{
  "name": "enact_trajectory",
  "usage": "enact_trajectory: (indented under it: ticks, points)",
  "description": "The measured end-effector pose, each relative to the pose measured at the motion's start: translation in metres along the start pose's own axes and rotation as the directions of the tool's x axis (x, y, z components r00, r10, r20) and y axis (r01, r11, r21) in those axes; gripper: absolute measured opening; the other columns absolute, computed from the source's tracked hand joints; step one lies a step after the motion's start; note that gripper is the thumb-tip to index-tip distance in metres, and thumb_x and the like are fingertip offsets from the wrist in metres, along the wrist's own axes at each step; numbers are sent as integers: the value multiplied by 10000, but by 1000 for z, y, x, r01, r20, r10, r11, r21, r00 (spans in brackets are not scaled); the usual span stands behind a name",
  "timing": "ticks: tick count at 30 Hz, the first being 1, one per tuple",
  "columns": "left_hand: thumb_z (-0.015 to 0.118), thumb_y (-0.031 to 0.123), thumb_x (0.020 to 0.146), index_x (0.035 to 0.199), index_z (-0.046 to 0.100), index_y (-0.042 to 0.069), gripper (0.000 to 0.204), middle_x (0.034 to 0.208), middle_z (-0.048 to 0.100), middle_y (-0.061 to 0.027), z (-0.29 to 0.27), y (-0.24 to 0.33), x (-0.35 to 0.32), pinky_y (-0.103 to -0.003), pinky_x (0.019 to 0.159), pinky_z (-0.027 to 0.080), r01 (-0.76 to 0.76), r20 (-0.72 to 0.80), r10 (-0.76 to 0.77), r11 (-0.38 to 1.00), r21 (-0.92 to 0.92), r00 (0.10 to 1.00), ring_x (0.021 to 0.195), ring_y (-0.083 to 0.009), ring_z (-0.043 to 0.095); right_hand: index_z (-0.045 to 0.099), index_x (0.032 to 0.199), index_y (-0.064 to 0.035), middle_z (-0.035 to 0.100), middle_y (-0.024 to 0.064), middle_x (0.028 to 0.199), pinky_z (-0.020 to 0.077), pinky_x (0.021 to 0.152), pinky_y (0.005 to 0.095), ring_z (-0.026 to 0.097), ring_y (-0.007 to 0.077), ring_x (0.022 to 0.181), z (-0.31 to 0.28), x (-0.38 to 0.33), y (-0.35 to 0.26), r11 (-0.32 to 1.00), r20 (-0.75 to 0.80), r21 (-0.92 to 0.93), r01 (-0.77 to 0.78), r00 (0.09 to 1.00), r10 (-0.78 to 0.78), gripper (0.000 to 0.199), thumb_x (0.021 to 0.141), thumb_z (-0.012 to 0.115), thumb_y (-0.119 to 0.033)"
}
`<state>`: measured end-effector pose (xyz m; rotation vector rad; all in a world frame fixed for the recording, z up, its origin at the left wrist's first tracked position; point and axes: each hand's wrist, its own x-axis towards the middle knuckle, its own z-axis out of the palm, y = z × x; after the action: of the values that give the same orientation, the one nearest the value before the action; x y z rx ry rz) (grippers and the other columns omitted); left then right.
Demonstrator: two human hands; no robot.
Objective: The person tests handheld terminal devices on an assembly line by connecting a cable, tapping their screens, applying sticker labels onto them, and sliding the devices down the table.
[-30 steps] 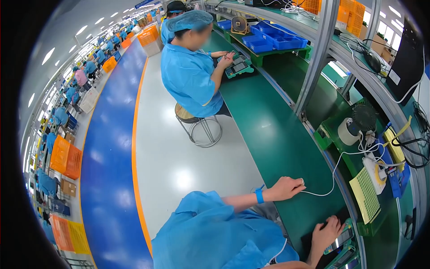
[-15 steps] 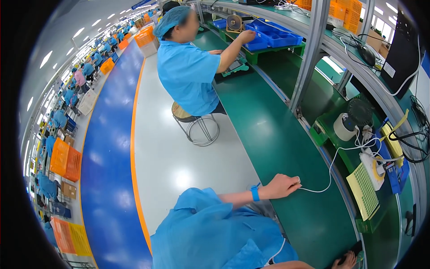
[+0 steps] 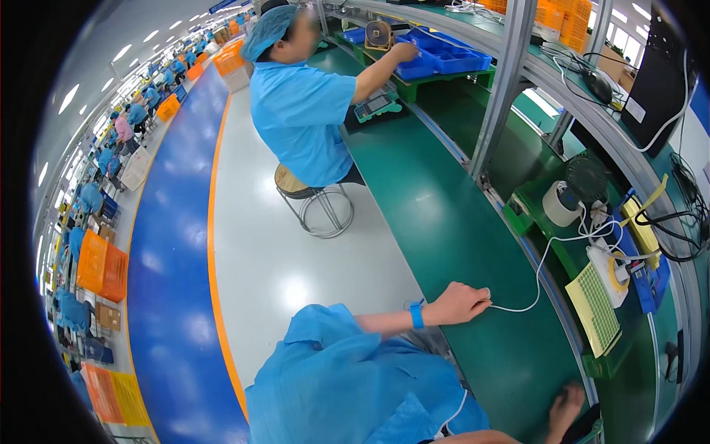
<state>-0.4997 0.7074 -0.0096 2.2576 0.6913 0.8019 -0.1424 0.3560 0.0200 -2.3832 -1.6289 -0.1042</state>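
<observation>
My left hand, with a blue band around its wrist, is closed over the green bench. Its fingers pinch the end of a white cable, which runs right toward a power strip; the tip is hidden in the fingers. Near the lower right edge, my right hand is blurred by motion. It is over the bench beside a black object that is partly cut off by the dark rim. Whether its fingers hold anything does not show.
A white power strip, a yellow-green dotted sheet and a small dark fan stand to the right. A metal post rises behind the bench. Ahead, a co-worker on a stool reaches toward blue bins.
My right hand has come off the black object and moved up and slightly left. My left hand keeps the cable, almost unmoved. The whole view has shifted slightly.
</observation>
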Motion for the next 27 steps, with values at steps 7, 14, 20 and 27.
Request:
enact_trajectory:
  ticks: [7, 14, 20, 27]
  points:
    - [660, 265, 994, 961, 626, 97, 175, 730, 671, -108, -1, -6, -1, -449, 587, 495, -78, 101, 77, 997, 8, 992, 671, -330, 666, 632, 1074, 1, 635, 186, 1210, 497, 985, 493, 605, 396, 1135, 24, 105, -163, 856, -9, 290, 427, 896, -444, 259, 817, 638, 29]
    - [662, 260, 993, 1044, 623, 87, 184, 779, 711, -134, 4, -1, -3, -469, 630, 539, 16, 31, -10, 979, -203, 999, 707, -366, 696, 659, 1044, -5, 642, 151, 1105, 501, 916, 468, 606, 366, 1067, 52, 128, -216, 777, -103, 435, 456, 882, -461, 217, 829, 664, 27]
    - [680, 282, 974, 1004, 609, 93, 204, 721, 653, -166, -1, 2, 1, -464, 569, 508, 141, -14, -143, 983, -115, 990, 657, -384, 673, 697, 1087, 5, 683, 181, 1228, 506, 1023, 461, 628, 386, 1184, 51, 125, -211, 727, -112, 549, 413, 898, -426, 239, 849, 686, 32]
    - [727, 150, 983, 1022, 668, 12, 155, 729, 635, -19, -37, 26, 7, -244, 581, 462, 485, 510, -116, 541, -687, 852, 641, -80, 592, 761, 1032, -23, 767, 121, 1057, 567, 893, 411, 727, 307, 993, -22, 123, -221, 164, 76, 984, 65, 681, -728, 175, 857, 771, -26]
